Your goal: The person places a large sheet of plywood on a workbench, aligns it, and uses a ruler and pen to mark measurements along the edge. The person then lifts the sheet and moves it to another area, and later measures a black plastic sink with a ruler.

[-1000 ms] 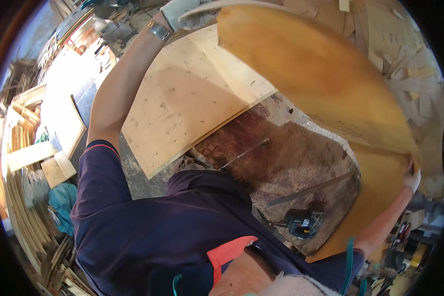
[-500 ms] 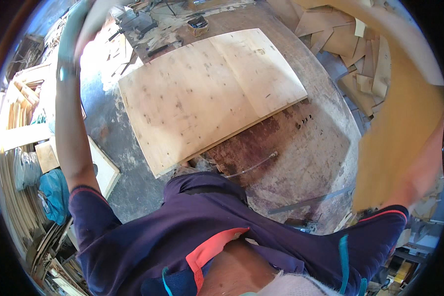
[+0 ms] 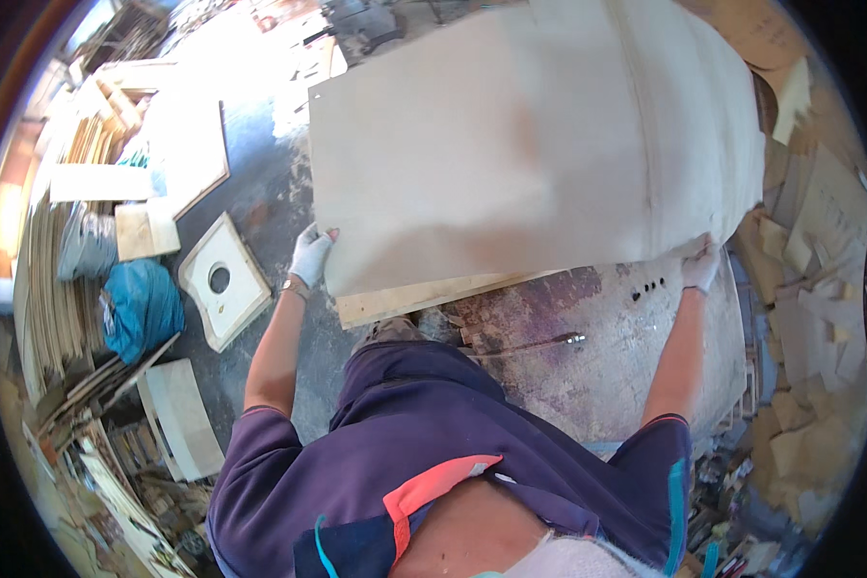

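Observation:
A large, thin, pale sheet (image 3: 472, 164), perhaps veneer or thin board, stretches in front of me and bows upward at its right side. My left hand (image 3: 311, 255), in a whitish glove, grips its near left corner. At the near right corner my right hand (image 3: 702, 267), also gloved, holds the edge with the thumb on top. Under the sheet lies a plywood board (image 3: 395, 304); only its near strip shows, and the rest is hidden. I cannot tell how far the sheet touches the board.
The board rests on a worn worktable (image 3: 588, 385) with a thin rod-like hose (image 3: 549, 340). To the left are a white panel with a round hole (image 3: 246, 303), a blue bag (image 3: 144, 308) and stacked boards (image 3: 53, 289). Brown sheet scraps (image 3: 814, 318) are heaped at the right.
The sheet, raised at my right half a second ago, now spreads over the plywood board and covers most of it. Both hands have come down to its near corners.

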Motion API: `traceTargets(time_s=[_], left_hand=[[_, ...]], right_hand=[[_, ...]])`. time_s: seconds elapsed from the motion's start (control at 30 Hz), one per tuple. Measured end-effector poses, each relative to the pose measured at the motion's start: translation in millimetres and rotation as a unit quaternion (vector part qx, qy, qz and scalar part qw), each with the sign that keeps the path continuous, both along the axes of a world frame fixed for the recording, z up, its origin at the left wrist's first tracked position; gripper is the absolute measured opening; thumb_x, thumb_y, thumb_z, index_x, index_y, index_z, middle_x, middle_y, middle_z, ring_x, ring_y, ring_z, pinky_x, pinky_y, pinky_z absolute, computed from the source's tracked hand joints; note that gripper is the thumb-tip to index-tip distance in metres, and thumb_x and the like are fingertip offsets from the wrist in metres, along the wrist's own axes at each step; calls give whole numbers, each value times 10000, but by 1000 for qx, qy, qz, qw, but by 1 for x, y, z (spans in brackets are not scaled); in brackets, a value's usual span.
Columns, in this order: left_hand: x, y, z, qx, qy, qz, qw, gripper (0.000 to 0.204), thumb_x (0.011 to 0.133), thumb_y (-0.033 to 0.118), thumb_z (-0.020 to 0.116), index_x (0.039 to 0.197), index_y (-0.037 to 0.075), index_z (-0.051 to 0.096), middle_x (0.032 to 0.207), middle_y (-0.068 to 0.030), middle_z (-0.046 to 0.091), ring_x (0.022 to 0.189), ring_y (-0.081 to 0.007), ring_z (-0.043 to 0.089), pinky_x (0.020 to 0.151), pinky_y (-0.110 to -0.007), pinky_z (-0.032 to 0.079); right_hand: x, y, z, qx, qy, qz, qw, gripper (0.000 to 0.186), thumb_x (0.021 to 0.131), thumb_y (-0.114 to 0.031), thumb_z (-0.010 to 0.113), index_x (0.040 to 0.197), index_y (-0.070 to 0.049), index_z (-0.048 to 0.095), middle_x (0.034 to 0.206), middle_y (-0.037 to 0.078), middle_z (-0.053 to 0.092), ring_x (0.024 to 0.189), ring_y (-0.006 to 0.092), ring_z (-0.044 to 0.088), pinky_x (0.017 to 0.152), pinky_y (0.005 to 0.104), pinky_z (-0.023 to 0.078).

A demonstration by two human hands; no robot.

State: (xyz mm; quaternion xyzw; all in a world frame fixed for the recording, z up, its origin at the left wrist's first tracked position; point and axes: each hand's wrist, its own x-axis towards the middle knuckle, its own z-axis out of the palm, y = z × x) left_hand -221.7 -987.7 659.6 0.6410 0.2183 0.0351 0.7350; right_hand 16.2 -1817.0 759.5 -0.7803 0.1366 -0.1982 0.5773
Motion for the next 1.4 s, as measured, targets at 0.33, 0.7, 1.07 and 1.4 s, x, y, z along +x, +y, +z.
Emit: traceTargets(time_s=[0.33,0.7,1.07,1.4], left_hand=[[-47,3,-63,-41,56,126,990,303,951,111,703,1235,18,656,1081,-33,705,921,-126,654,810,-277,531],[-39,12,-56,-95,89,-83,988,391,978,185,673,1309,-16,619,1168,-80,703,999,-168,669,859,-315,548],[150,127,-35,-261,30,-58,963,208,1006,260,659,1124,92,636,830,15,617,695,-143,638,601,-316,534],[255,178,-55,-22,89,-108,990,183,944,217,727,994,46,685,792,-32,651,610,-135,612,501,-292,503]], right_hand=[[-104,231,-167,-18,131,-127,983,451,945,-378,720,938,31,529,891,125,594,829,255,542,810,429,484],[-267,498,-141,177,225,-64,956,344,972,-195,695,1228,-21,545,955,29,608,815,108,586,629,277,497],[-288,579,-129,356,287,-190,869,223,987,-198,591,1153,-50,583,786,56,580,681,205,577,617,355,499],[-306,628,-153,254,305,-266,878,203,915,-164,654,1071,-71,562,739,22,530,593,145,529,550,363,486]])
